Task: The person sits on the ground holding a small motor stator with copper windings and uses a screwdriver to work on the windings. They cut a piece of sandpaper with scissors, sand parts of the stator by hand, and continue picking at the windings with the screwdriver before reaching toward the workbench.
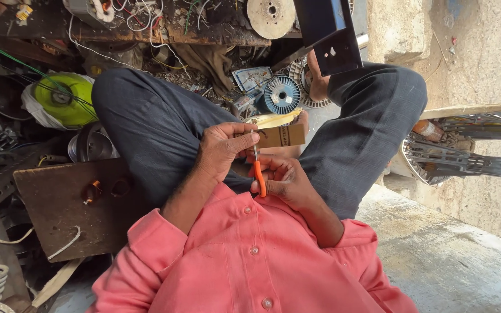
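My left hand [222, 145] pinches a pale yellowish strip [273, 120] against a small brown block [282, 137], fingers closed on both, right over my lap between my knees. My right hand [285, 182] is wrapped shut around the orange handle of the scissors [257, 168], thin blades pointing up toward the strip and the block.

The risk, as I judge it: those blades sit very close to my left thumb and fingertips. If the strip buckles or the scissors skid off it, the tips could nick my fingers. The strip also looks thin and curved, so a crooked cut or a tear seems possible if my pinch slackens. And nothing is under the block but my trousers, so if it drops it could roll into the clutter on the floor.

Now the containers. A dark metal pan [4, 95] sits near the left edge of the floor heap; I can't tell what is in it. A round tin [91, 145] lies just beside my left thigh, its contents hidden too. A yellow-green spool [65, 98] rests in white wrapping, and a blue finned wheel [281, 94] lies near my foot. A wooden board [59, 203] carries a small copper coil [92, 190] at its middle.
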